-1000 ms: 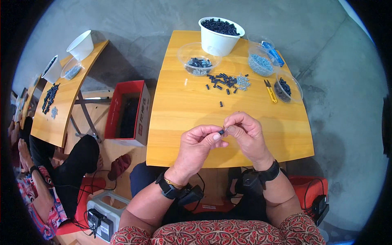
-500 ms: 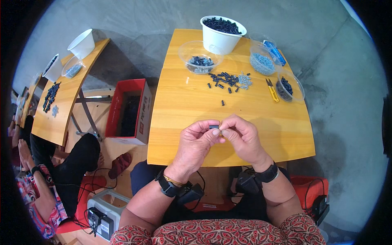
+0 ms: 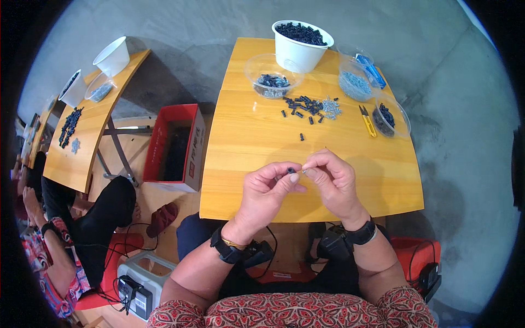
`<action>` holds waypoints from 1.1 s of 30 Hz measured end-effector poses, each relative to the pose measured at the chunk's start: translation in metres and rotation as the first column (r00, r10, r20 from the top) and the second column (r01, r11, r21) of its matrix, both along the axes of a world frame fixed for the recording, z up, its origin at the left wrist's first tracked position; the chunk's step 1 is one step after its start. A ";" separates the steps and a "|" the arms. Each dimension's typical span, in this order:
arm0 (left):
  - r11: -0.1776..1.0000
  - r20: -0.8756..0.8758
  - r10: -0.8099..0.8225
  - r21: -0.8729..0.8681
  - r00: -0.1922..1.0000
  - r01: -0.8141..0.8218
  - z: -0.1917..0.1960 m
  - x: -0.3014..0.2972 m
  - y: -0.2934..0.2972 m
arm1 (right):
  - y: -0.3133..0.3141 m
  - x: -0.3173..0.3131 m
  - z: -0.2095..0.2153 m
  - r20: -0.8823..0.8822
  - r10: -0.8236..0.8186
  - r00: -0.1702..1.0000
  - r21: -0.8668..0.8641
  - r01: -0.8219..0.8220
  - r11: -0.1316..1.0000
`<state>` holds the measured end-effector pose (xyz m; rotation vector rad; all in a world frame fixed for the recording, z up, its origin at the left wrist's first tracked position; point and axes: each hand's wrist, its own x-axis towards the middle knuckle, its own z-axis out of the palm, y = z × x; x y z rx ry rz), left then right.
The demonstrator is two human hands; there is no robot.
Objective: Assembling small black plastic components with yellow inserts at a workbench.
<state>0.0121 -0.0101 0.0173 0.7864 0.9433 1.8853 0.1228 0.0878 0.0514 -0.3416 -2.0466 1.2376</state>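
Note:
My left hand (image 3: 264,188) is closed in a pinch on a small black plastic sleeve (image 3: 291,170), with its round end turned up. My right hand (image 3: 334,180) pinches a tiny silver metal piece (image 3: 304,171), perhaps a screw, just to the right of the sleeve; the two pieces look apart. Both hands are over the near part of the yellow wooden table (image 3: 251,142). Beyond them lies one loose black sleeve (image 3: 302,137), then a scatter of black sleeves (image 3: 306,104) beside a heap of small silver screws (image 3: 331,108).
A white bucket (image 3: 298,54) of black pieces stands at the back. Clear bowls hold mixed parts (image 3: 272,85), silver screws (image 3: 355,85) and black pieces (image 3: 386,116). Yellow-handled snips (image 3: 367,121) lie at right. A red box (image 3: 197,164) stands left; another person (image 3: 60,257) sits beyond.
My hands have drawn slightly apart, the right one shifting right with the silver piece. The black sleeve in my left hand has turned from lying sideways to showing its end.

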 end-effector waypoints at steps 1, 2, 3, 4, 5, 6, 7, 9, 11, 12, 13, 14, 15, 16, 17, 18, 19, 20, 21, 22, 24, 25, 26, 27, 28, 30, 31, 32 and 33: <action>1.000 0.000 -0.003 0.000 1.000 0.003 -0.001 0.001 0.001 | 0.000 0.000 0.001 0.000 -0.003 1.000 0.000 0.003 1.000; 1.000 -0.029 0.005 0.013 1.000 -0.005 -0.003 0.002 0.001 | -0.001 0.000 0.001 -0.008 0.005 1.000 0.020 -0.005 1.000; 1.000 -0.059 0.016 0.025 0.998 -0.015 -0.005 0.002 0.002 | -0.001 -0.001 0.001 -0.016 0.015 1.000 0.039 -0.015 0.999; 1.000 -0.059 0.015 0.024 0.998 -0.014 -0.005 0.002 0.001 | -0.001 -0.001 0.000 -0.016 0.014 1.000 0.037 -0.014 0.999; 0.999 -0.138 0.040 -0.022 0.990 -0.043 -0.004 0.002 0.001 | -0.001 0.000 -0.001 -0.017 0.012 1.000 0.043 -0.011 0.999; 0.995 -0.218 0.061 -0.062 0.974 -0.076 -0.002 0.002 0.000 | 0.000 0.000 0.000 -0.018 0.010 1.000 0.051 -0.009 0.999; 0.995 -0.217 0.061 -0.062 0.974 -0.076 0.000 0.003 0.000 | 0.000 0.000 0.001 -0.018 0.010 1.000 0.052 -0.009 0.999; 0.989 -0.272 0.068 -0.106 0.960 -0.100 0.002 0.005 0.000 | 0.000 0.000 0.003 -0.019 0.016 1.000 0.118 -0.014 0.993; 0.986 -0.302 0.076 -0.117 0.950 -0.116 0.001 0.006 0.000 | -0.001 0.000 0.003 0.000 0.020 1.000 0.147 -0.020 0.989; 0.983 -0.332 0.085 -0.126 0.939 -0.133 0.000 0.006 0.000 | -0.001 0.000 0.003 0.020 0.023 1.000 0.175 -0.026 0.984; 0.983 -0.332 0.084 -0.126 0.940 -0.132 0.001 0.006 -0.001 | 0.000 -0.001 0.003 0.021 0.023 1.000 0.175 -0.026 0.984; 0.979 -0.373 0.083 -0.143 0.924 -0.146 0.003 0.006 -0.001 | 0.000 -0.001 0.003 0.027 0.011 1.000 0.219 -0.017 0.976; 0.974 -0.414 0.082 -0.159 0.907 -0.161 0.005 0.006 -0.002 | -0.001 -0.001 0.003 0.032 0.001 0.999 0.262 -0.009 0.965; 0.974 -0.413 0.083 -0.160 0.907 -0.162 0.003 0.005 -0.002 | -0.002 -0.001 0.004 0.033 0.002 0.999 0.262 -0.011 0.965; 0.969 -0.487 0.123 -0.129 0.865 -0.211 0.001 0.005 -0.002 | -0.003 -0.001 0.005 0.033 -0.016 0.999 0.278 0.006 0.961; 0.962 -0.556 0.163 -0.094 0.815 -0.257 0.000 0.006 -0.002 | -0.005 -0.002 0.005 0.033 -0.034 0.999 0.294 0.023 0.956; 0.961 -0.555 0.165 -0.095 0.815 -0.259 0.000 0.006 -0.002 | -0.005 -0.002 0.005 0.034 -0.032 0.999 0.293 0.021 0.956; 0.957 -0.570 0.170 -0.099 0.804 -0.272 0.001 0.006 -0.002 | -0.006 -0.003 0.005 0.032 -0.032 0.999 0.290 0.021 0.957; 0.953 -0.584 0.175 -0.103 0.793 -0.285 0.002 0.006 -0.002 | -0.007 -0.003 0.005 0.030 -0.032 0.999 0.288 0.022 0.957; 0.952 -0.583 0.176 -0.103 0.793 -0.287 0.003 0.006 -0.002 | -0.008 -0.003 0.005 0.031 -0.031 0.999 0.287 0.021 0.958; 0.954 -0.565 0.167 -0.116 0.808 -0.278 0.003 0.006 -0.003 | -0.011 -0.003 0.005 0.019 -0.042 0.999 0.283 0.034 0.958; 0.953 -0.564 0.167 -0.116 0.809 -0.278 0.003 0.006 -0.003 | -0.011 -0.003 0.004 0.021 -0.041 0.999 0.284 0.033 0.958; 0.953 -0.569 0.176 -0.105 0.803 -0.283 0.002 0.006 -0.002 | -0.010 -0.003 0.003 0.020 -0.042 0.999 0.270 0.035 0.962; 0.952 -0.575 0.185 -0.095 0.797 -0.290 0.001 0.006 -0.002 | -0.009 -0.003 0.002 0.017 -0.042 0.999 0.255 0.036 0.966; 0.952 -0.576 0.187 -0.095 0.796 -0.292 0.001 0.005 -0.003 | -0.009 -0.003 0.000 0.016 -0.040 0.999 0.255 0.035 0.966; 0.959 -0.501 0.139 -0.147 0.854 -0.242 0.001 0.004 -0.003 | -0.010 -0.002 -0.002 0.037 -0.024 0.999 0.211 0.016 0.977; 0.959 -0.501 0.140 -0.146 0.854 -0.243 0.001 0.004 -0.003 | -0.008 -0.002 -0.003 0.037 -0.023 0.999 0.211 0.015 0.977; 0.961 -0.483 0.141 -0.142 0.864 -0.237 -0.001 0.004 -0.003 | -0.005 -0.002 -0.002 0.037 -0.004 0.999 0.237 -0.005 0.971; 0.963 -0.465 0.143 -0.137 0.874 -0.231 -0.001 0.004 -0.002 | -0.002 -0.001 -0.001 0.037 0.016 0.999 0.264 -0.025 0.964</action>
